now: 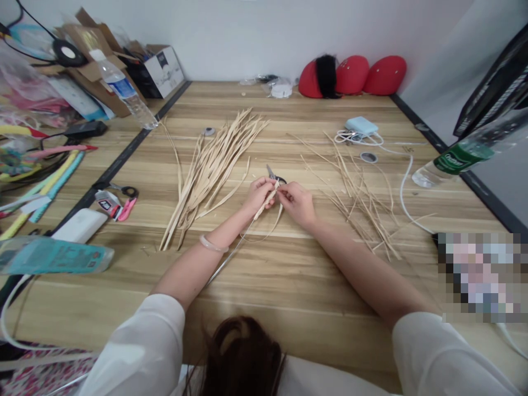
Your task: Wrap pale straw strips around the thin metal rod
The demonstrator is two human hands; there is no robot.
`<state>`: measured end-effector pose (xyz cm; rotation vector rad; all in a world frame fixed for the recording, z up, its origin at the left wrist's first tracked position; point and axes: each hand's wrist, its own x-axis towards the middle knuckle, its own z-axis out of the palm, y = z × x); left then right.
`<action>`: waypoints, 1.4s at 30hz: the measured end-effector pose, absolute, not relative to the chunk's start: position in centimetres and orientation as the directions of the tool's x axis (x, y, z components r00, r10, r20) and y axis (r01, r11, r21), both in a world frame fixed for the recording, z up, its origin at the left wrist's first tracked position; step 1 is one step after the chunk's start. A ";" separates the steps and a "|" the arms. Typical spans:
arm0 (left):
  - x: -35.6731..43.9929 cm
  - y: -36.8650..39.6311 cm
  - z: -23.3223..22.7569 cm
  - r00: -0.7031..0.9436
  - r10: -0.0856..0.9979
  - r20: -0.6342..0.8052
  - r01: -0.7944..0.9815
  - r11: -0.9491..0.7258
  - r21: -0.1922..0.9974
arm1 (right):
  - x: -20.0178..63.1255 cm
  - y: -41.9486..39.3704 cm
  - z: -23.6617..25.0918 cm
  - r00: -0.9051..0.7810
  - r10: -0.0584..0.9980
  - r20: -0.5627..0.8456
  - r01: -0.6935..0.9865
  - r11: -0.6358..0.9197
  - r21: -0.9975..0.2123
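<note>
Head view: both forearms are stretched forward over the table [289,275]; a pale straw strip [267,204] at its middle is pinched between the left hand [259,193] and right hand [297,202], fingers closed on it.

Two hands, left hand [259,193] and right hand [297,203], meet over one wooden worktop [289,286]. On it lie two heaps of straw strips [214,165] [355,192], three red cushions [352,74] and one pair of scissors [275,175]. Two water bottles [124,91] [466,154] stand at its sides.

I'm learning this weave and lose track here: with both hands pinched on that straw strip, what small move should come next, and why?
Probably fold the loose tail over: the left hand and right hand pinch the straw strip together, and its free end loops down onto the table.
</note>
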<state>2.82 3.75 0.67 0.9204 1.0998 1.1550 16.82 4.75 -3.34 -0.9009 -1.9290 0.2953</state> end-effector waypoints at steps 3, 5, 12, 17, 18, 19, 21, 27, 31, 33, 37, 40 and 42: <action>2.7 3.8 0.7 0.056 0.979 -0.195 -0.228 0.202 0.952 | 16.8 4.8 -3.4 -0.270 0.687 0.674 0.450 0.709 -0.542; 2.7 3.9 0.7 0.055 0.978 -0.202 -0.228 0.209 0.951 | 16.8 4.8 -3.5 -0.268 0.684 0.679 0.440 0.714 -0.545; 2.8 3.8 0.6 0.036 0.984 -0.177 -0.203 0.180 0.962 | 16.8 4.7 -3.3 -0.312 0.735 0.602 0.496 0.667 -0.556; 2.8 3.8 0.5 0.021 0.987 -0.160 -0.199 0.161 0.967 | 16.8 4.7 -3.0 -0.373 0.728 0.575 0.521 0.677 -0.520; 2.8 3.8 0.5 0.025 0.987 -0.158 -0.202 0.160 0.966 | 16.8 4.7 -3.0 -0.374 0.730 0.572 0.521 0.676 -0.522; 2.8 3.9 0.4 0.030 0.988 -0.154 -0.207 0.157 0.966 | 16.8 4.7 -3.0 -0.375 0.732 0.569 0.521 0.674 -0.524; 2.7 3.9 0.4 0.038 0.989 -0.144 -0.215 0.149 0.965 | 16.9 4.8 -3.1 -0.376 0.736 0.564 0.524 0.670 -0.526; 2.8 3.9 0.1 0.045 0.990 -0.133 -0.214 0.140 0.967 | 16.9 4.9 -3.2 -0.376 0.736 0.563 0.509 0.672 -0.538; 2.8 3.9 0.0 0.032 0.988 -0.148 -0.209 0.152 0.966 | 16.8 4.9 -3.2 -0.370 0.742 0.559 0.511 0.665 -0.544; 2.8 4.0 -0.1 0.029 0.988 -0.149 -0.209 0.152 0.966 | 16.8 4.9 -3.2 -0.372 0.741 0.559 0.506 0.667 -0.548; 2.8 4.0 -0.1 0.036 0.987 -0.156 -0.216 0.160 0.963 | 16.8 4.9 -3.1 -0.372 0.739 0.562 0.496 0.669 -0.553; 2.8 4.0 -0.1 0.042 0.985 -0.167 -0.230 0.172 0.958 | 16.8 4.9 -3.1 -0.370 0.738 0.564 0.493 0.671 -0.554; 2.8 4.0 0.0 0.039 0.985 -0.165 -0.226 0.170 0.959 | 16.8 4.9 -3.1 -0.367 0.739 0.565 0.493 0.670 -0.555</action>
